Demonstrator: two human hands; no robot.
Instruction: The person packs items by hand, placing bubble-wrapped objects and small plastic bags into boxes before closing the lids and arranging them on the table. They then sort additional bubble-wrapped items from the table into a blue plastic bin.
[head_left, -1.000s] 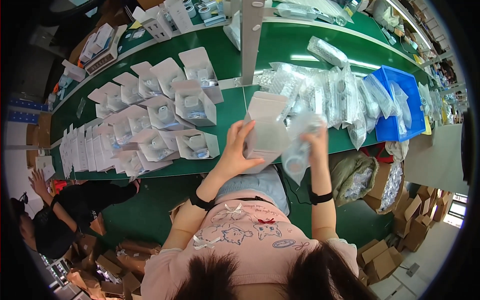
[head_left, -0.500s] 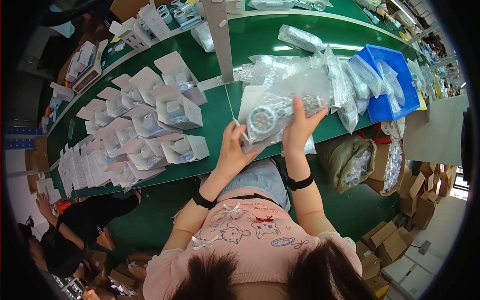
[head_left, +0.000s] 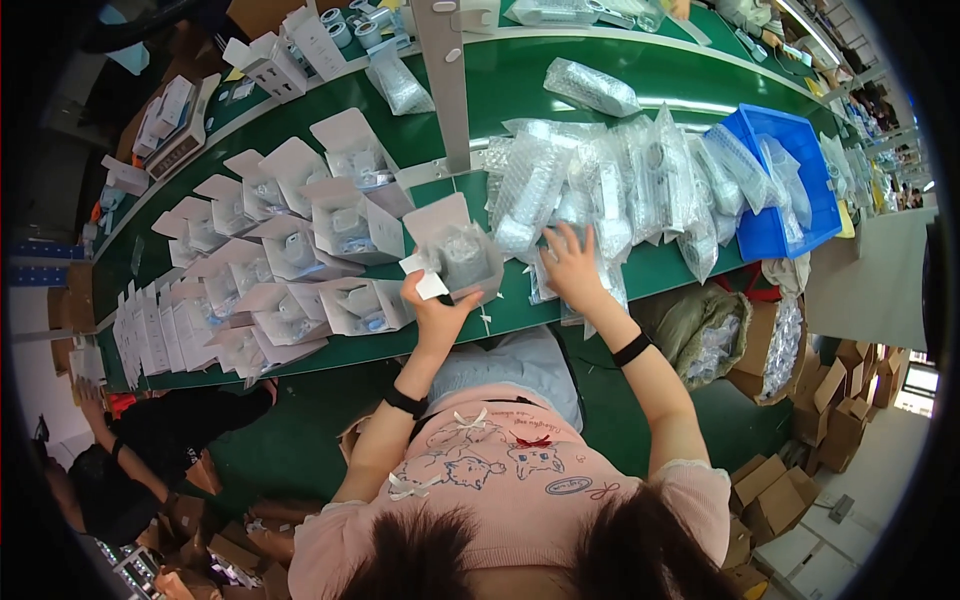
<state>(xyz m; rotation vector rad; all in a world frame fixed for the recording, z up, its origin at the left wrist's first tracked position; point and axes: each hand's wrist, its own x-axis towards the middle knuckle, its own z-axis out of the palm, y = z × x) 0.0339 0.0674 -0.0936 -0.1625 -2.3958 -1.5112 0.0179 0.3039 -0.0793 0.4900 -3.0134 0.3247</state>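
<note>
Bagged part now sits inside open white box [head_left: 455, 255] held by left hand [head_left: 432, 312]; right hand [head_left: 572, 268] moved off to bubble-wrap bags [head_left: 600, 195].

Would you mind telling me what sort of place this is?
Probably a factory packing line: a long green workbench carries rows of open white cardboard boxes, a pile of bubble-wrapped parts and a blue plastic bin.

I cannot tell what sits inside the white box [head_left: 455, 255]; it is wrapped and blurry. At twelve o'clock, the grey post [head_left: 447, 70] is cut off by the edge.
</note>
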